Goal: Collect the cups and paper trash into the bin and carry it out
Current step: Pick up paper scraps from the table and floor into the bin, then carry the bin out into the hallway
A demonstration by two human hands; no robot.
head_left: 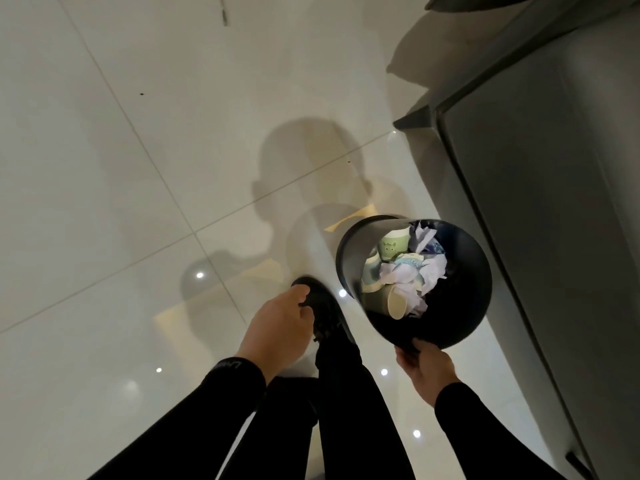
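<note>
**Full bin held at the rim above a glossy tiled floor**

A person in black sleeves looks down at a round black bin [450,306], carried off the floor and tilted so that its mouth faces the camera. The right hand [427,370] grasps the near rim, its grip closed on the edge with fingers hooked over it at the lowest point of the opening. Inside, paper cups [391,245] in pale green lie jumbled with crumpled paper [403,273]; one cup rests on its side with its open end turned toward the viewer, another stands nearly upright against the far wall. The load sits below the rim, nothing overhanging it.

The left hand [277,325] hangs apart from the bin, loosely curled and holding nothing, in front of a black shoe [325,306] stepping forward on the tiles. A black trouser leg [349,393] runs down between the two arms.

To the right, a tall grey cabinet [554,202] stands close beside the bin, its dark vertical edge just past the bin's right rim. To the left and ahead, the pale floor [121,185] lies open and wide, crossed by thin grout lines, dotted with reflected ceiling lights and carrying the person's shadow.
</note>
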